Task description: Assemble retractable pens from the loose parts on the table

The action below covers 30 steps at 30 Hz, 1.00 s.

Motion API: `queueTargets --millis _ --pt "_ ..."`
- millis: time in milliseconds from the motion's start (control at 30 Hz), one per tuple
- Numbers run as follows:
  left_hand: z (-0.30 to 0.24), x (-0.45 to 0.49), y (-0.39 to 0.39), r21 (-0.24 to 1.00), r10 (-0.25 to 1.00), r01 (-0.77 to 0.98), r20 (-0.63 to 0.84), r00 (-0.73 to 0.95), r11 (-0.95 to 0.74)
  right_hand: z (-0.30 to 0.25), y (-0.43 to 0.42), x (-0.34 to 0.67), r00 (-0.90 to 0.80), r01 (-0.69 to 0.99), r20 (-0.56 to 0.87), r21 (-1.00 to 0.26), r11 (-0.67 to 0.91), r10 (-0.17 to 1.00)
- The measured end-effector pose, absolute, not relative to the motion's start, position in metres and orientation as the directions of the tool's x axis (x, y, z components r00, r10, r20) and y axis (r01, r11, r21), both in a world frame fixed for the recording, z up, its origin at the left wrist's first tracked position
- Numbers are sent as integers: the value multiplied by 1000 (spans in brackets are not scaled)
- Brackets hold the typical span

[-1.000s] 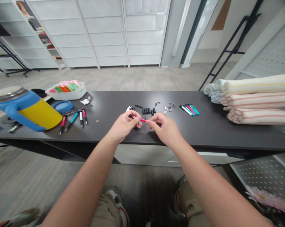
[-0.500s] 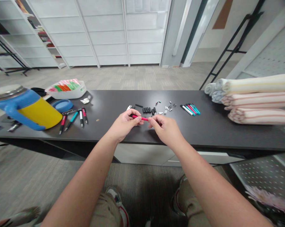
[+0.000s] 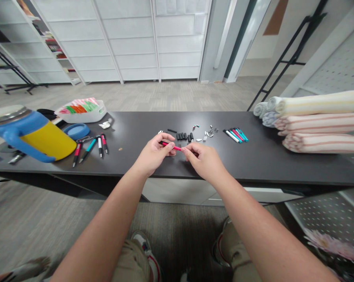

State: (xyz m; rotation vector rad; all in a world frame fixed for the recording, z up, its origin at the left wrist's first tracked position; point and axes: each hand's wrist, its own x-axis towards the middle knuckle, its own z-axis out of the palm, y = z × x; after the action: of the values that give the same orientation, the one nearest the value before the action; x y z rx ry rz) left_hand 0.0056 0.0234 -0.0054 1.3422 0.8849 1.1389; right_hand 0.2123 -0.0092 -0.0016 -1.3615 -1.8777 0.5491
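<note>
A red pen barrel [image 3: 177, 148] with a black end lies level between my hands, above the near part of the dark table. My left hand [image 3: 157, 152] pinches it toward the black end. The fingers of my right hand [image 3: 200, 155] close on its red tip end; whether they hold a smaller part there is hidden. Just beyond my hands are several black rubber grips [image 3: 182, 136], a thin black tube [image 3: 172, 130] and small silver and white pen parts [image 3: 207, 134]. To their right sits a row of white, red and teal pen barrels [image 3: 235, 135].
On the left stand a yellow and blue mug [image 3: 47, 135], its blue lid [image 3: 77, 131], several whole pens [image 3: 89, 149] and a white basket [image 3: 83, 116] of colourful packets. Rolled striped towels [image 3: 324, 123] are stacked on the right. The table's front edge [image 3: 253, 180] runs below my wrists.
The red barrel has shifted slightly left and more of its red part shows between my hands. My left fingers have opened out a little. The things on the table stay in place.
</note>
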Motion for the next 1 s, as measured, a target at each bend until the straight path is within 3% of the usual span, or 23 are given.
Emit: queueTargets --millis 300,667,1000 --pt "-7 -1 24 976 928 -206 145 344 -76 0 -9 212 -176 626 289 -705 333 941" --pt "-10 3 27 976 960 -208 115 254 -62 -9 -7 212 -162 529 318 -771 354 934" --pt "-13 2 29 980 960 -174 135 246 -93 1 -8 212 -231 629 279 -688 362 932"
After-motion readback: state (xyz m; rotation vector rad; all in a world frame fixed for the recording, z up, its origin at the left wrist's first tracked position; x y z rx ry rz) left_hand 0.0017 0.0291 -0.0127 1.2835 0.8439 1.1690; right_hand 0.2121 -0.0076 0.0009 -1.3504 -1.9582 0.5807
